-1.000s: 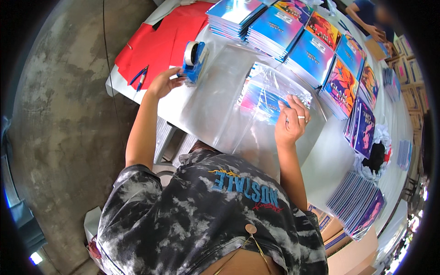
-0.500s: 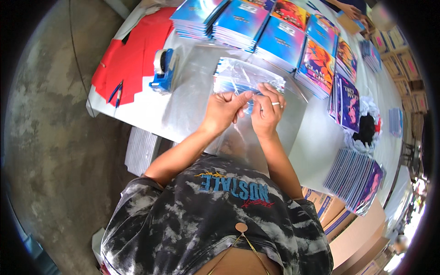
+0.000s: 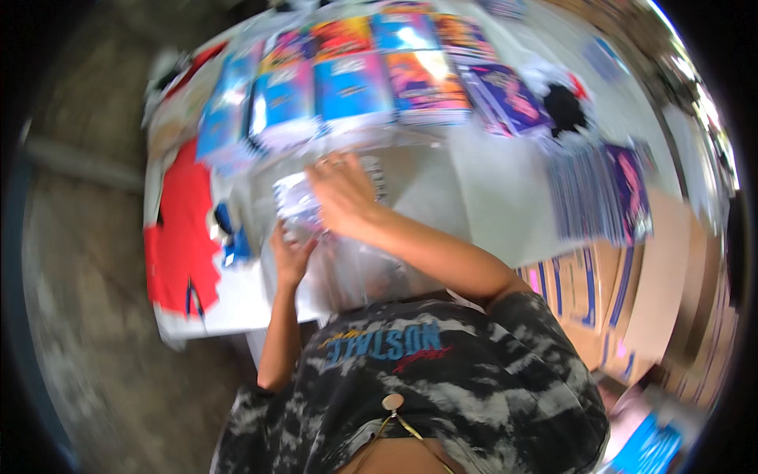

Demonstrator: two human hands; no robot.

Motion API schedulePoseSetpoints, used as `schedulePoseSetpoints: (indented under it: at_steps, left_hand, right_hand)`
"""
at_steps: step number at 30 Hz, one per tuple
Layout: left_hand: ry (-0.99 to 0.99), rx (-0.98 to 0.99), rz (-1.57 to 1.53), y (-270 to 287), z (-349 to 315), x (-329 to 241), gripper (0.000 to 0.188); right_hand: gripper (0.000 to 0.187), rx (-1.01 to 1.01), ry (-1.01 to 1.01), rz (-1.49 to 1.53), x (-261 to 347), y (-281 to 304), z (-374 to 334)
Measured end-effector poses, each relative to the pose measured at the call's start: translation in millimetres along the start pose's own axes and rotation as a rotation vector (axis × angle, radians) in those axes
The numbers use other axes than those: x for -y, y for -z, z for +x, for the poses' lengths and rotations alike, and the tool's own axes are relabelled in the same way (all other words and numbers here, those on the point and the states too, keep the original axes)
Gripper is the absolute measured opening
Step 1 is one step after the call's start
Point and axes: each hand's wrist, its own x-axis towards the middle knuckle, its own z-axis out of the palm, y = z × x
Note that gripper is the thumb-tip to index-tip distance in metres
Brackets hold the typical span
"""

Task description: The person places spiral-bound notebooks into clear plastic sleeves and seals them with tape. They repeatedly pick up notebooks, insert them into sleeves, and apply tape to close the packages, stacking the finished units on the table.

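A small bundle of notebooks in clear plastic (image 3: 295, 196) is on the grey sheet (image 3: 430, 178) in front of me, blurred by motion. At its near side my left hand (image 3: 292, 257) grips it, thumb and fingers around the edge. Across its right part lies my right hand (image 3: 343, 193), wearing a ring; its fingers are too smeared to show whether they grip or only press. To the left of the bundle stands a blue tape dispenser (image 3: 234, 241).
Stacks of blue notebooks (image 3: 351, 87) and orange ones (image 3: 425, 83) line the far side. Purple notebooks (image 3: 505, 99) and a long row (image 3: 584, 193) stand to the right. Red sheets (image 3: 181, 245) with blue-handled pliers (image 3: 192, 299) lie left. Cardboard boxes (image 3: 580, 288) are at right.
The bundle has turned and now sits left in the view. My hands have left their pinch at its near edge: the right reaches over it, the left holds its near side. The view has swung right.
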Motion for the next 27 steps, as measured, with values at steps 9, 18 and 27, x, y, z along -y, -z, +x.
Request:
schedulePoseSetpoints:
  at_steps: [9,18,27]
  left_hand:
    - [-0.755,0.778,-0.049,19,84,-237,0.067]
    - [-1.764,0.385,-0.543,-237,38,-483,0.052]
    - [-1.733,0.564,-0.448,-296,46,-441,0.052]
  right_hand:
    - [0.068,-0.387,-0.445,0.653,-106,166,-156]
    - [0.059,-1.011,-0.833,-0.541,-197,202,-300]
    - [0.054,-1.003,-0.869,-0.355,-205,152,-329]
